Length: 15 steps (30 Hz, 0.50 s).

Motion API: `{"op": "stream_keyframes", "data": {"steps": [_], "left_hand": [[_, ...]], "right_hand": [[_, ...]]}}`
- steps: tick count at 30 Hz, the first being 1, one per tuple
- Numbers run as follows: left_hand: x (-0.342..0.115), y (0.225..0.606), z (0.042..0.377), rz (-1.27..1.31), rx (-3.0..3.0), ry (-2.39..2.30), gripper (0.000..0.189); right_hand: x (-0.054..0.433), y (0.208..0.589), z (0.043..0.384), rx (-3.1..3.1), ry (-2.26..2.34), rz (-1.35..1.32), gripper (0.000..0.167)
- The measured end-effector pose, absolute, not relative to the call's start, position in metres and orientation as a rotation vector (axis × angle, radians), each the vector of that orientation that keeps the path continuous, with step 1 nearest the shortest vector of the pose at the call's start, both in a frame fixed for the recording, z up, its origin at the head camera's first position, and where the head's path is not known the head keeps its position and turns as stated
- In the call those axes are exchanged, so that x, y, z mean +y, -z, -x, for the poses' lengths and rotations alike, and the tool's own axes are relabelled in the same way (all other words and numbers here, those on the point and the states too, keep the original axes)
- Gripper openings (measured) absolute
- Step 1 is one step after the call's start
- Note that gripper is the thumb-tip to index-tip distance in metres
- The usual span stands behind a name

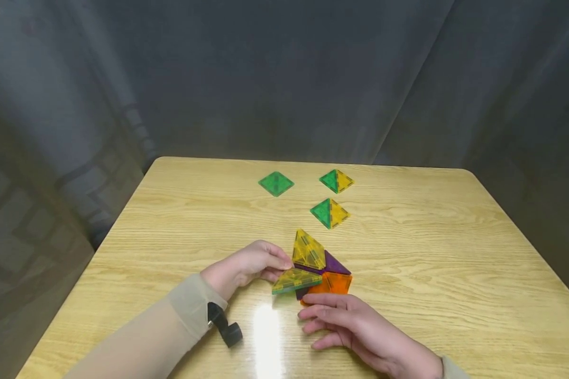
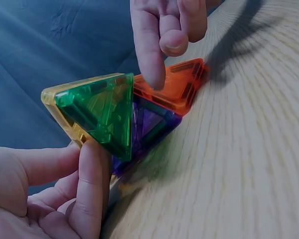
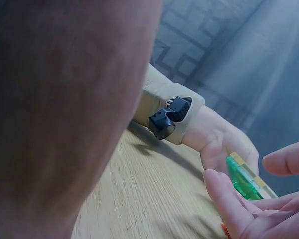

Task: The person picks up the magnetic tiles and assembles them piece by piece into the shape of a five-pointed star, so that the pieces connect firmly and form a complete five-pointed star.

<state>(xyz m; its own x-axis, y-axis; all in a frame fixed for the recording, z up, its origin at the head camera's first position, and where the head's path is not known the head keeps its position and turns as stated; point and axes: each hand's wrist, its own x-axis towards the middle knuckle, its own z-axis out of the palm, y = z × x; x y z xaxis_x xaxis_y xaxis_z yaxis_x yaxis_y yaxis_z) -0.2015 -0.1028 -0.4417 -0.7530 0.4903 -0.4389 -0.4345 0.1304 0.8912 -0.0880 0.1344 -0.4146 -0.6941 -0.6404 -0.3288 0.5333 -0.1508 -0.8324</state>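
In the head view my left hand pinches a yellow triangular magnetic tile between thumb and fingers. A green triangular tile lies against its underside, seen in the left wrist view. This pair tilts up over a cluster of tiles: another yellow piece at the back, purple triangles in the middle and an orange piece on the right. My right hand is spread with relaxed fingers at the front of the cluster, its index fingertip right at the orange piece. Part of the purple is hidden beneath the held pair.
Farther back on the wooden table lie a green diamond and two green-and-yellow diamonds, one behind and one nearer. A black wrist camera sits on my left cuff. Dark curtains hang behind the table.
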Motion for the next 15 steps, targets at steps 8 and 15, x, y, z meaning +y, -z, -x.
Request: {"op": "stream_keyframes", "data": {"steps": [8, 15], "left_hand": [[-0.105, 0.44, 0.2, -0.071, 1.637, -1.741, 0.006], [-0.107, 0.42, 0.185, -0.251, 1.406, -1.885, 0.015]], "right_hand": [[0.137, 0.416, 0.088, 1.527, 1.925, 0.142, 0.045], [0.128, 0.407, 0.092, 1.735, 1.999, 0.301, 0.05]]}}
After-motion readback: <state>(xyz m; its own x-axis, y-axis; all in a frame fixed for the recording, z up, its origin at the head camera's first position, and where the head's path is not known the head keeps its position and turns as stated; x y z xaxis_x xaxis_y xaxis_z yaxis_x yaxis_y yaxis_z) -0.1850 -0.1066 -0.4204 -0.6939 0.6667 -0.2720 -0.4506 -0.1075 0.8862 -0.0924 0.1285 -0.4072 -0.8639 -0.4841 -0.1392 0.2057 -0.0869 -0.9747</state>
